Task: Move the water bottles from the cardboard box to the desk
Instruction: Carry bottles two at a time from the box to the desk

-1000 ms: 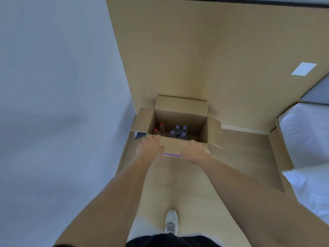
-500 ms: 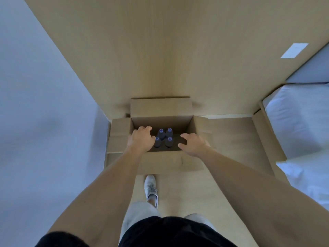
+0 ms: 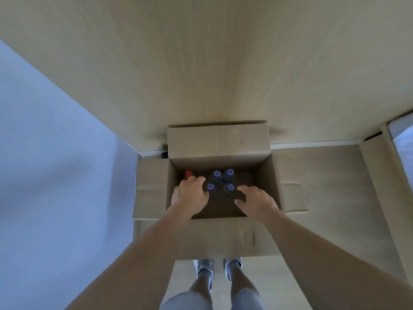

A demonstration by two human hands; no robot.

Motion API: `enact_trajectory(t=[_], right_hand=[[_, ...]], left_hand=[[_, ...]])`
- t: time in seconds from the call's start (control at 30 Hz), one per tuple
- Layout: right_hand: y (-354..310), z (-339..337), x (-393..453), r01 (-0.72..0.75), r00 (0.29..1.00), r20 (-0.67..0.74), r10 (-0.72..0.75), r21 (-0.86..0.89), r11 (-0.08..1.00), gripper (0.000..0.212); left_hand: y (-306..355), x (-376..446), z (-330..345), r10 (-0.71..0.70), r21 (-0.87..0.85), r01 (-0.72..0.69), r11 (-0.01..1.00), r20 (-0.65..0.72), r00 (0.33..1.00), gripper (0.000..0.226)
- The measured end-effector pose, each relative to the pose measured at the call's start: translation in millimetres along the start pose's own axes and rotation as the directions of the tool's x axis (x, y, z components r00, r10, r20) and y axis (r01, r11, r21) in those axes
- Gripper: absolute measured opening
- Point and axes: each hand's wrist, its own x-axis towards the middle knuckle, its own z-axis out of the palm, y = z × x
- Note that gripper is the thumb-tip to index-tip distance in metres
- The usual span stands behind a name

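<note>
An open cardboard box [image 3: 266,175] stands on the wooden floor against a wood panel, its flaps folded out. Inside stand several water bottles with blue caps [image 3: 222,181], seen from above, and a red-capped bottle [image 3: 188,174] at the back left. My left hand [image 3: 191,198] reaches into the box on the left, fingers curled just beside the nearest blue cap; whether it touches a bottle is unclear. My right hand [image 3: 257,201] hovers inside on the right, fingers spread, close to the front right bottle and holding nothing.
A tall wood panel [image 3: 212,63] rises right behind the box. A white wall [image 3: 55,164] closes the left side. White bedding [image 3: 403,139] shows at the far right edge. My feet in white shoes [image 3: 218,268] stand just before the front flap.
I have stepped closer and look more steeply down into the box. Both hands moved from the front flap into the box, next to the bottles.
</note>
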Motion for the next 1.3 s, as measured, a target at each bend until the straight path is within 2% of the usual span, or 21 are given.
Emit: enact_trajectory(t=[0.13, 0.43, 0.6, 0.73, 0.93, 1.07, 1.2, 1.3], right_hand=[[16.1, 42.1, 64.7, -0.006, 0.998, 0.055, 0.006, -0.001, 1.0, 0.057], [96.0, 145.5, 207.5, 0.031, 0.999, 0.03, -0.03, -0.029, 0.999, 0.071], [107.8, 187.1, 270.6, 0.03, 1.0, 0.005, -0.03, 0.016, 0.999, 0.085], [110.2, 202.0, 308.6, 0.058, 0.998, -0.032, -0.054, 0.113, 0.992, 0.093], [120.8, 223.3, 338.5, 0.117, 0.993, -0.053, -0.108, 0.214, 0.97, 0.09], [124.1, 230.6, 347.3, 0.139, 0.986, -0.12, -0.115, 0.214, 0.967, 0.088], [124.1, 233.9, 352.7, 0.13, 0.989, -0.095, -0.115, 0.179, 0.975, 0.092], [121.4, 238.7, 351.9, 0.141, 0.986, -0.12, -0.118, 0.204, 0.969, 0.085]], left_hand=[[-18.7, 54.3, 55.5, -0.026, -0.025, 0.028, 0.999, 0.074, 0.997, 0.059], [-61.8, 195.5, 192.3, -0.025, -0.078, 0.037, 0.996, 0.144, 0.989, 0.077], [-86.3, 244.9, 246.2, -0.042, -0.109, 0.058, 0.992, 0.149, 0.988, 0.091], [-100.9, 273.8, 271.0, -0.035, -0.163, 0.058, 0.985, 0.143, 0.989, 0.099], [-114.9, 307.8, 287.9, 0.028, -0.308, 0.015, 0.951, 0.136, 0.99, 0.097], [-119.7, 314.7, 297.7, 0.033, -0.361, 0.016, 0.932, 0.129, 0.991, 0.098], [-123.3, 318.7, 305.6, 0.027, -0.39, 0.024, 0.92, 0.125, 0.992, 0.099], [-124.8, 319.9, 309.4, 0.025, -0.372, 0.01, 0.928, 0.088, 0.996, 0.096]])
